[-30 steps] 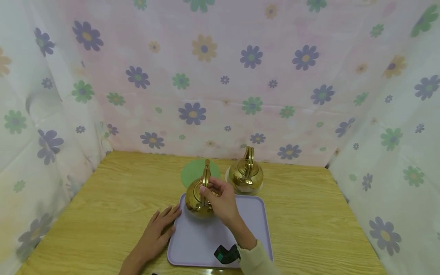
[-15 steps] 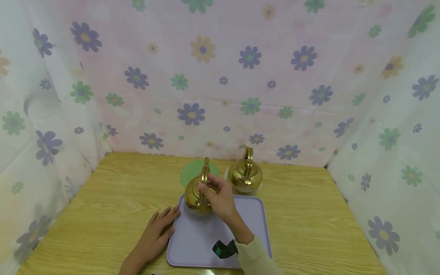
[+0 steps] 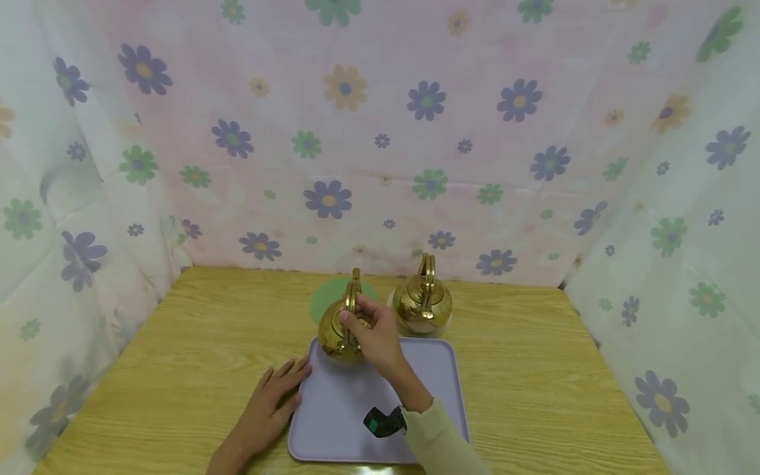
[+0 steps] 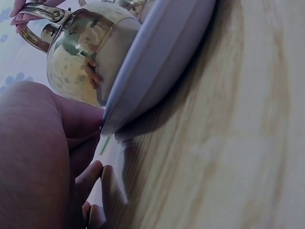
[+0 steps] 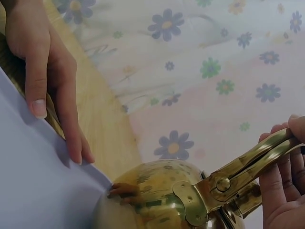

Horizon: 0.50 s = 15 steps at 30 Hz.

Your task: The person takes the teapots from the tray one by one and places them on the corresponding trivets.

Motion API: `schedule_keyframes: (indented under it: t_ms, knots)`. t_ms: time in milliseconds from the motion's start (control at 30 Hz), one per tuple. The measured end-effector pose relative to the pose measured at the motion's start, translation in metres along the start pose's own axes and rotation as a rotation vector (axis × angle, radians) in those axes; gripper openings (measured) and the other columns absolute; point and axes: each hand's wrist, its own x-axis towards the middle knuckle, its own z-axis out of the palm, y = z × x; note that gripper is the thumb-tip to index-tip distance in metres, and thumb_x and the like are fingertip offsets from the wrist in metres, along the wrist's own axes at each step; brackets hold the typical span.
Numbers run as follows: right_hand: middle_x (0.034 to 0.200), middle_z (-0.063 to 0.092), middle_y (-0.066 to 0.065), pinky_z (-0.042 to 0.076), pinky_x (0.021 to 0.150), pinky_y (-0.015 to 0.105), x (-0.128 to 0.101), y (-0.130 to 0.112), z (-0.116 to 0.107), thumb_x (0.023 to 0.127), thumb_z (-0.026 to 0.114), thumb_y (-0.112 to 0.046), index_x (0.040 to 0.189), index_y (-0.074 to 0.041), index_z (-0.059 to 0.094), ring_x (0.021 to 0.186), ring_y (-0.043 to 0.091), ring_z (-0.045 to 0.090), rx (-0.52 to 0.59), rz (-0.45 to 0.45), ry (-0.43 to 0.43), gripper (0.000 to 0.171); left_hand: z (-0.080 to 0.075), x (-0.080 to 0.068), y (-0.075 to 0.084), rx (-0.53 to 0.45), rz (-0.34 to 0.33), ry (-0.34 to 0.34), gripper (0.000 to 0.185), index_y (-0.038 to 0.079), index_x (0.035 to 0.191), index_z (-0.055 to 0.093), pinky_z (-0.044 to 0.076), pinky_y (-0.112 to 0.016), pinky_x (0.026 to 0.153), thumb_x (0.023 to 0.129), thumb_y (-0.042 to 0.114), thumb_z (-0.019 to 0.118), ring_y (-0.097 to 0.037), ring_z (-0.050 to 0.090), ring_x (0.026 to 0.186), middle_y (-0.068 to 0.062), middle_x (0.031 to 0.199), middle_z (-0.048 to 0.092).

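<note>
My right hand (image 3: 378, 338) grips the upright handle (image 5: 248, 164) of a shiny gold kettle (image 3: 331, 338). The kettle is at the far left corner of a pale purple tray (image 3: 344, 415); whether its base is raised or touching is hard to tell. Beside the tray's left rim lies my left hand (image 3: 267, 406), fingers extended; its thumb and fingertips touch the rim in the right wrist view. A green round mat (image 3: 326, 297) lies just beyond the kettle, partly covered by it. Another gold kettle (image 3: 436, 316) stands at the back right on a pale round mat.
Under everything is a wood-grain table (image 3: 534, 382). Flower-patterned cloth (image 3: 380, 165) walls it at the back and on both sides. A dark device (image 3: 382, 422) is strapped at my right wrist, above the tray.
My right hand has moved the gripped kettle slightly away from me, toward the green mat. The left hand, the tray and the second kettle keep their places.
</note>
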Motion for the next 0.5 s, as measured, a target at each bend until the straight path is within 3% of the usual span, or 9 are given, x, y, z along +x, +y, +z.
schedule_keyframes:
  t_ms: [100,300,400,500]
  knots:
    - [0.104,0.07,0.024,0.055,0.079,0.021,0.002,0.001,-0.0009,0.096,0.069,-0.003,0.126,0.006,0.067,0.086,0.008,0.065,-0.003,-0.009,0.0,0.032,0.0009,-0.0001,-0.0008,0.001,0.0,-0.005,0.045,0.007,0.14,0.062,0.017,-0.049,0.12,0.095,0.009,0.064,-0.048,0.048,0.136,-0.011,0.148,0.057]
    - [0.101,0.07,0.025,0.056,0.079,0.022,0.0064,0.0015,-0.0006,0.095,0.069,-0.003,0.127,0.006,0.066,0.084,0.008,0.066,0.001,-0.02,-0.002,0.033,0.001,-0.0006,-0.0034,-0.006,-0.028,-0.028,0.044,0.009,0.141,0.061,0.002,-0.021,0.121,0.097,0.011,0.063,-0.047,0.045,0.138,-0.009,0.15,0.055]
    - [0.099,0.07,0.026,0.056,0.079,0.022,0.0083,0.002,-0.0009,0.096,0.069,-0.003,0.127,0.007,0.066,0.084,0.007,0.067,0.004,-0.022,-0.002,0.033,0.0014,-0.0005,-0.0032,-0.005,-0.031,-0.031,0.044,0.009,0.142,0.061,0.003,-0.023,0.121,0.097,0.011,0.063,-0.046,0.045,0.139,-0.009,0.15,0.055]
    - [0.099,0.069,0.026,0.056,0.079,0.022,0.01,0.0022,-0.0009,0.096,0.068,-0.003,0.128,0.007,0.065,0.083,0.007,0.067,0.01,-0.033,-0.006,0.033,0.0007,0.0,-0.0014,0.005,-0.01,-0.018,0.044,0.008,0.14,0.062,0.013,-0.041,0.121,0.096,0.009,0.063,-0.046,0.048,0.137,-0.01,0.149,0.056]
